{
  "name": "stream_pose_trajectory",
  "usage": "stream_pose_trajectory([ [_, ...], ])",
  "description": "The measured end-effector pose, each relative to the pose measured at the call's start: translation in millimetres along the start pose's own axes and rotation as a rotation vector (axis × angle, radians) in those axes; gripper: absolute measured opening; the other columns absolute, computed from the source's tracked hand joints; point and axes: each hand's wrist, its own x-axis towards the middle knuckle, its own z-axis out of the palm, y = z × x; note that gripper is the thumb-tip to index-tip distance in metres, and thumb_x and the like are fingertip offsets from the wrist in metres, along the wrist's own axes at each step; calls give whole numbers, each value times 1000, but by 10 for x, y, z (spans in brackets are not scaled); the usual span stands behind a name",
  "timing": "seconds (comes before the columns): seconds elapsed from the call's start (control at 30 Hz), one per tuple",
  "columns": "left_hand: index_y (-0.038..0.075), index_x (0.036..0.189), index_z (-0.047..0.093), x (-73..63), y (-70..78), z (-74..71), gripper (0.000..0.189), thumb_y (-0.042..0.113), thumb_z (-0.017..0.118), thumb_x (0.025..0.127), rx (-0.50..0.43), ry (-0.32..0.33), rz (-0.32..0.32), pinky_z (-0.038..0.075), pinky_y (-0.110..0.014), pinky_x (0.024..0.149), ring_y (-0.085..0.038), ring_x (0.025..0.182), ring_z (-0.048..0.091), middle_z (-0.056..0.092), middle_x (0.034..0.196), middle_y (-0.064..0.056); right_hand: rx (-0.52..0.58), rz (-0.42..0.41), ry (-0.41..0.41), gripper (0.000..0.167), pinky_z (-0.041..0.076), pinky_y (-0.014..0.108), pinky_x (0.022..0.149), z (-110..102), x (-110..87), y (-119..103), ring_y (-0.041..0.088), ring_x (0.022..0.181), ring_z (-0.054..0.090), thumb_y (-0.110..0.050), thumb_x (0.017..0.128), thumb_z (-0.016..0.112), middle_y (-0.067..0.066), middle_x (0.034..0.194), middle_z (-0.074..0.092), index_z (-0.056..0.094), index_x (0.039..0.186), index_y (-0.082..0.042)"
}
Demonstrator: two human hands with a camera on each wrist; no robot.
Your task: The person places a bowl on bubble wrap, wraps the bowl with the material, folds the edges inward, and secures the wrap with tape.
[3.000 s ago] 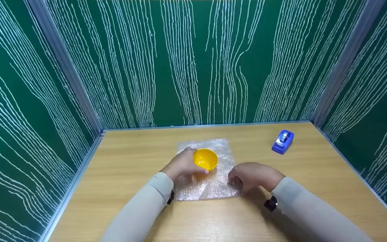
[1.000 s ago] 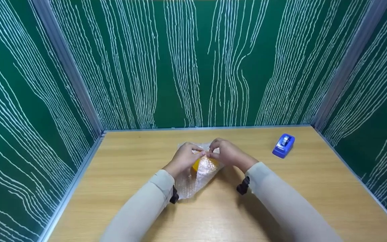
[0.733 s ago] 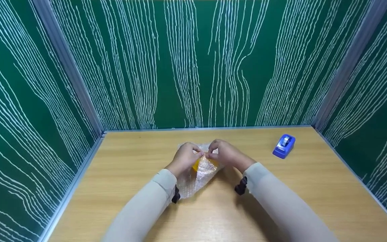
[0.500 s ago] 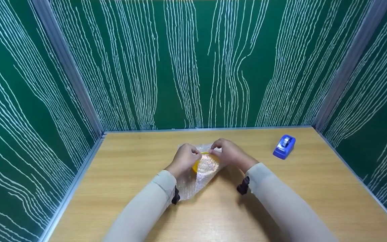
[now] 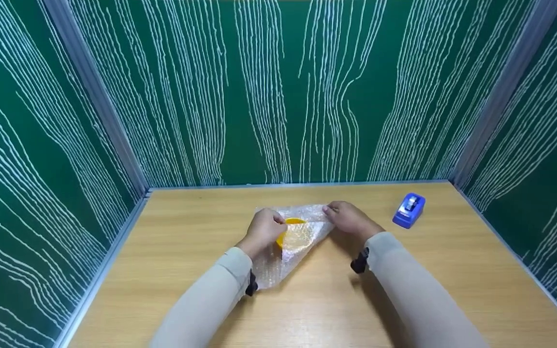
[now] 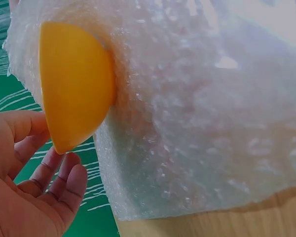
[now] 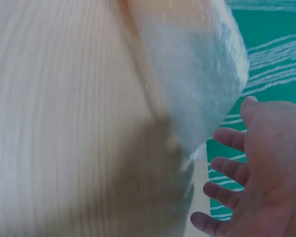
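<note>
A yellow bowl point(image 5: 294, 221) sits on a sheet of bubble wrap point(image 5: 269, 273); one side of the sheet is folded over it, leaving the far rim and left side exposed. At the bowl's left rim, my left hand point(image 5: 263, 229) pinches its edge; the left wrist view shows the bowl point(image 6: 76, 86) side-on with fingertips at its rim. My right hand point(image 5: 351, 218) is at the wrap's far right corner. In the right wrist view the right hand's fingers point(image 7: 227, 195) are spread and relaxed beside the wrap's edge point(image 7: 202, 94).
A blue tape dispenser point(image 5: 409, 210) stands at the back right of the wooden table point(image 5: 186, 232). Green walls point(image 5: 307, 96) with white wavy lines enclose the table at the back and both sides.
The wrap was lying flat under the bowl and is now folded over it. My right hand came up to the bowl's rim with the wrap, then moved right, away from my left hand.
</note>
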Motion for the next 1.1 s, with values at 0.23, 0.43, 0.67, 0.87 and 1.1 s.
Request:
stream_pose_trajectory([
  [0.23,14,102,81,20,-10,-1,6,9,85,99,-12,10,-23,68,-38,105,-24,108,68,73,119,-5,-53,-34,-37,71,15,68,142,-8,-6,83,53,173,23,-49,123,39,27,185,30,41,173,1],
  [0.43,15,100,78,22,-10,-8,12,5,85,98,-21,7,-64,67,-40,107,-25,110,68,70,119,-4,-96,-84,-55,70,13,66,143,16,15,88,52,174,19,-47,124,37,26,187,24,36,175,1],
  [0.67,13,98,78,11,-24,-10,10,6,85,98,2,17,-41,70,-36,99,-24,102,69,71,112,-5,-81,15,-124,80,8,69,143,-11,-17,80,48,177,13,-62,120,35,19,190,20,24,182,-12],
  [0.87,14,98,77,14,-33,-2,10,7,85,99,-9,12,-51,70,-33,93,-24,99,70,71,109,-5,-91,74,-142,84,4,74,141,-45,-14,104,48,177,8,-70,117,34,17,191,17,23,183,-18],
  [1.1,13,98,76,5,-35,-6,9,7,83,99,9,12,-28,69,-32,88,-24,97,69,72,110,-5,-66,71,-146,84,6,75,140,-1,8,100,49,177,12,-70,117,36,17,190,23,30,181,-16],
])
